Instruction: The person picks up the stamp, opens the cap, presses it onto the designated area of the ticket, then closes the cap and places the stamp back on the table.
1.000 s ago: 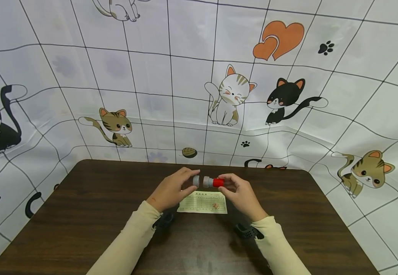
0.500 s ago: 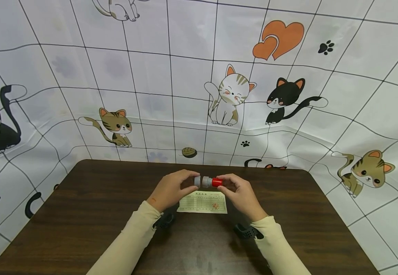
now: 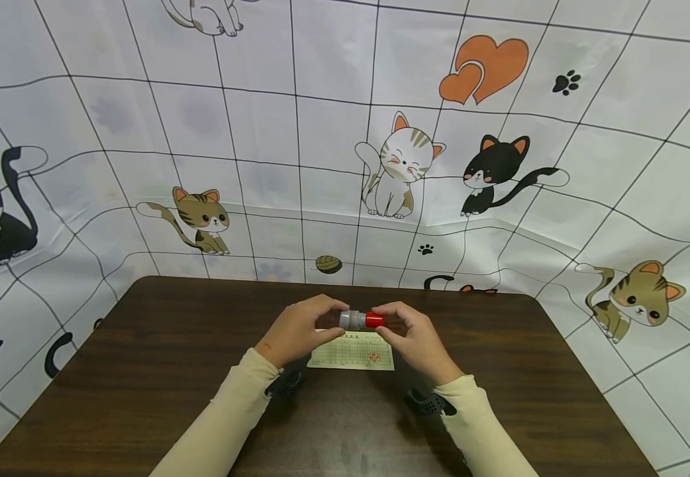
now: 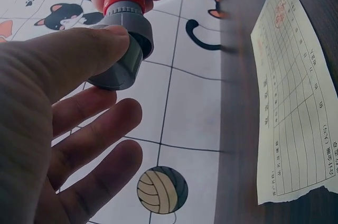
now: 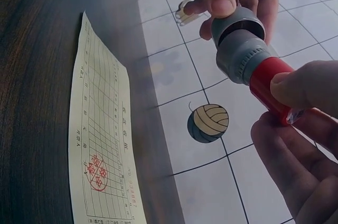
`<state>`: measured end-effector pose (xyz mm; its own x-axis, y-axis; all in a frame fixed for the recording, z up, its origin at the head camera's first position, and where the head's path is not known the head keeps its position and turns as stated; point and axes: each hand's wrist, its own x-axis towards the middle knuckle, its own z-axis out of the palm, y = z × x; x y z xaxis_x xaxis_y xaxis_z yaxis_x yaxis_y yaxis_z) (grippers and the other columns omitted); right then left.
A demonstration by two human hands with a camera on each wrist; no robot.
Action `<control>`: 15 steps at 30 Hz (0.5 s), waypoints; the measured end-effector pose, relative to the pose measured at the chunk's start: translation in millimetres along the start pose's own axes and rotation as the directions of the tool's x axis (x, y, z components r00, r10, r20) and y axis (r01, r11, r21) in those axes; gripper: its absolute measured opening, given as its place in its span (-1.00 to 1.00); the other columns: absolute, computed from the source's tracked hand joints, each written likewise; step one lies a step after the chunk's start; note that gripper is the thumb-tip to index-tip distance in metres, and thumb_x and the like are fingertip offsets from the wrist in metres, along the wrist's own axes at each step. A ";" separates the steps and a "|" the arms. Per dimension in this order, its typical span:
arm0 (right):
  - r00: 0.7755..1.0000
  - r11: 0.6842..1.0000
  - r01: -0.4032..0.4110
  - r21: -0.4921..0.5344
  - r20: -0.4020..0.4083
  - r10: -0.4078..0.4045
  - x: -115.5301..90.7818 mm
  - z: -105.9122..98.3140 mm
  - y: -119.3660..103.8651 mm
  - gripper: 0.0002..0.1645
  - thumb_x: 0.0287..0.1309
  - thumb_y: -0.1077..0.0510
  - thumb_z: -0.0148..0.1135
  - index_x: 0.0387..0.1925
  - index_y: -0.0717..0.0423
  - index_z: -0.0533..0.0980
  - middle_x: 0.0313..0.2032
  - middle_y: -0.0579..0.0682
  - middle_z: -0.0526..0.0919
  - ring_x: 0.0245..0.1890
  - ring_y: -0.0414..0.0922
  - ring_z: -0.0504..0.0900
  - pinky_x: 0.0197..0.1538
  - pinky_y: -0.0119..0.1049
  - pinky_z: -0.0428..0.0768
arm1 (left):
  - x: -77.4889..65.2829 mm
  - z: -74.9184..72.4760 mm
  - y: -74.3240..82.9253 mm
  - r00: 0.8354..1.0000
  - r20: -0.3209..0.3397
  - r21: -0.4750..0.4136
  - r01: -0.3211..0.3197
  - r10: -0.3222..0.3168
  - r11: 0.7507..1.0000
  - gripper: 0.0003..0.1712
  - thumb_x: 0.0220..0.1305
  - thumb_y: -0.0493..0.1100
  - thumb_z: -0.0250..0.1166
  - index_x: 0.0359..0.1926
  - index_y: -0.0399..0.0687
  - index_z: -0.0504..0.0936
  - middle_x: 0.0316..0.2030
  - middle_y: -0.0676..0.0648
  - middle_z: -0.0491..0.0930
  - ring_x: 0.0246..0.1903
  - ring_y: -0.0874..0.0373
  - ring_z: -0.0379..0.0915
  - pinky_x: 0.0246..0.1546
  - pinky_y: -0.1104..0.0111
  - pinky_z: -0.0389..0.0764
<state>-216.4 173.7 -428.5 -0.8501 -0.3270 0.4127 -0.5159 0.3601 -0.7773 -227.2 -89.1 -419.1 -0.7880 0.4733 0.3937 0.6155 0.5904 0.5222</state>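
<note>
In the head view, both hands meet above the far half of the table. My right hand (image 3: pixel 419 339) pinches the red handle (image 5: pixel 264 78) of a round hand stamp (image 3: pixel 364 320) between thumb and fingers. The stamp's grey head (image 5: pixel 235 57) points toward my left hand (image 3: pixel 297 330), whose thumb and index finger pinch a grey cup-shaped cap (image 4: pixel 120 71). The cap sits right at the stamp head, slightly askew in the right wrist view. My other left fingers are spread loosely. Beneath them lies a pale yellow printed slip (image 3: pixel 351 354) bearing a round red stamp mark (image 5: pixel 96 172).
The dark wooden table (image 3: pixel 160 371) runs back to a white sheet (image 3: pixel 261 132) printed with cats and grid lines. Black straps (image 3: pixel 431 402) circle both wrists below cream sleeves (image 3: pixel 216 414).
The cap and the stamp have come together, closing the gap between them. My left hand has shifted slightly right, and the stamp slightly left. The slip has stayed put.
</note>
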 end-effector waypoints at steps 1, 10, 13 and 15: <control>1.000 1.000 0.006 -0.001 0.002 -0.006 0.1 0.1 0.4 -0.58 0.21 0.38 0.43 0.09 0.11 0.64 0.00 0.07 0.72 -0.13 -0.04 0.77 -0.01 -0.22 0.74 | -0.1 0.0 0.1 1.000 0.007 -0.006 0.002 -0.002 1.000 -0.52 0.28 -0.10 0.51 0.20 0.07 0.65 0.04 0.01 0.68 -0.07 0.22 0.71 0.02 0.27 0.71; 0.999 0.999 0.035 0.019 0.021 -0.035 -0.1 -0.4 -0.6 -0.61 0.24 0.34 0.43 0.09 0.10 0.64 0.00 0.05 0.72 -0.13 -0.11 0.77 -0.04 -0.31 0.73 | -0.1 0.0 0.2 1.000 0.020 -0.017 0.021 -0.021 1.000 -0.51 0.28 -0.10 0.51 0.21 0.08 0.64 0.03 0.08 0.67 -0.08 0.25 0.70 0.03 0.29 0.70; 0.999 0.999 0.039 0.020 0.020 -0.039 -0.3 -0.4 -1.2 -0.62 0.24 0.33 0.43 0.09 0.11 0.64 0.00 0.06 0.72 -0.14 -0.11 0.76 -0.04 -0.32 0.73 | 0.2 -0.3 0.4 0.999 0.021 -0.028 0.027 -0.027 0.999 -0.51 0.27 -0.09 0.52 0.21 0.07 0.65 0.03 0.08 0.67 -0.09 0.25 0.70 0.02 0.29 0.71; 0.999 0.999 0.039 0.023 0.017 -0.039 -0.2 -0.3 -1.3 -0.62 0.24 0.33 0.43 0.08 0.12 0.65 0.01 0.06 0.72 -0.14 -0.11 0.77 -0.05 -0.31 0.74 | 0.0 -0.5 0.8 1.000 0.017 -0.030 0.026 -0.025 0.999 -0.51 0.27 -0.10 0.52 0.21 0.06 0.65 0.03 0.07 0.68 -0.11 0.25 0.70 0.01 0.28 0.72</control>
<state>-215.6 173.6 -427.4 -0.8273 -0.3561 0.4345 -0.5459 0.3274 -0.7712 -226.7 -89.0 -418.2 -0.8028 0.4697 0.3673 0.5944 0.5822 0.5547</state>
